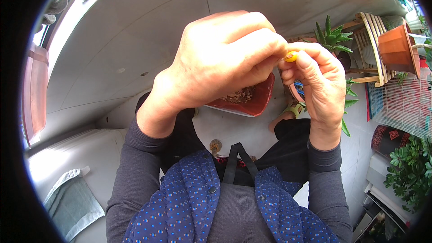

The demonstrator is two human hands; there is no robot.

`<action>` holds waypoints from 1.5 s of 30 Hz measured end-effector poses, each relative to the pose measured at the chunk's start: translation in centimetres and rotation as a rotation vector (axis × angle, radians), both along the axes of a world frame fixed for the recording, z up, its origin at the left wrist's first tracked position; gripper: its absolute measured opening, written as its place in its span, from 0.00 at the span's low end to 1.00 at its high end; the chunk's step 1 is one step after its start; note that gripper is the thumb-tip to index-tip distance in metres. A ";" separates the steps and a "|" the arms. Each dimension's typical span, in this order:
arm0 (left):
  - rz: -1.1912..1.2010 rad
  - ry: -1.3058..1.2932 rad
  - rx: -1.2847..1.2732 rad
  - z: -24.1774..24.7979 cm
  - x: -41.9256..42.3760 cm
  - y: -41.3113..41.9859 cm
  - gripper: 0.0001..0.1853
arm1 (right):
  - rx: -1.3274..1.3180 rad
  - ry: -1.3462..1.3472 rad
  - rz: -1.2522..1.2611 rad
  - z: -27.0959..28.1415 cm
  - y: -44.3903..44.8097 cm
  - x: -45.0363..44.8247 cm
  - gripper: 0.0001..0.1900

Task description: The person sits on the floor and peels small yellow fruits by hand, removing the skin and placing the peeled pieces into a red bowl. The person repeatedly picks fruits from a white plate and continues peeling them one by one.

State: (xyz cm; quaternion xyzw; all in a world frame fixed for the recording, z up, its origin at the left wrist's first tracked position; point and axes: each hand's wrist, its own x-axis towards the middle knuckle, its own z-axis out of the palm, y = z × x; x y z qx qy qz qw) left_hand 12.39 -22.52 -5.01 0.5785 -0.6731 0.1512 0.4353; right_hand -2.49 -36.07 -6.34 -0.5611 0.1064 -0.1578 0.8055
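Observation:
A small rounded yellow piece (292, 56), perhaps a fruit, has a brown spot on its left end. My right hand (320, 77) pinches it between thumb and forefinger. My left hand (229, 50) comes in from the left, back of the hand up, with bent fingers bunched against the piece's left end. What lies between the left fingertips is hidden. Below both hands is a red plastic container (265, 99) with brown and pale bits (241, 96) in it, which look like husks or shells. My left hand covers part of this container.
A spiky aloe (332, 37) grows at the upper right, beside a slatted wooden stand (374, 45) and an orange-brown flowerpot (398, 48). White wire mesh (405, 104) and a leafy plant (410, 172) are farther right. A grey-green cloth item (76, 202) lies on the pale surface at left.

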 end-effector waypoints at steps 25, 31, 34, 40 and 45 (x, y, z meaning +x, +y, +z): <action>-0.024 -0.032 -0.024 -0.1 0.4 0.0 0.12 | -0.051 0.007 0.003 0.2 -0.1 0.1 0.10; -0.042 0.046 0.024 0.1 0.3 0.3 0.12 | 0.143 -0.041 0.084 0.0 -0.7 0.0 0.12; -0.075 0.135 0.157 0.1 0.3 0.8 0.09 | 0.237 -0.052 0.131 0.0 -0.8 0.1 0.13; -0.025 0.313 0.405 0.1 0.5 1.1 0.05 | 0.360 0.013 0.140 0.3 0.0 -0.5 0.14; -0.104 0.700 0.285 0.4 -0.5 1.0 0.08 | 0.656 -0.046 0.169 0.2 0.5 -0.2 0.12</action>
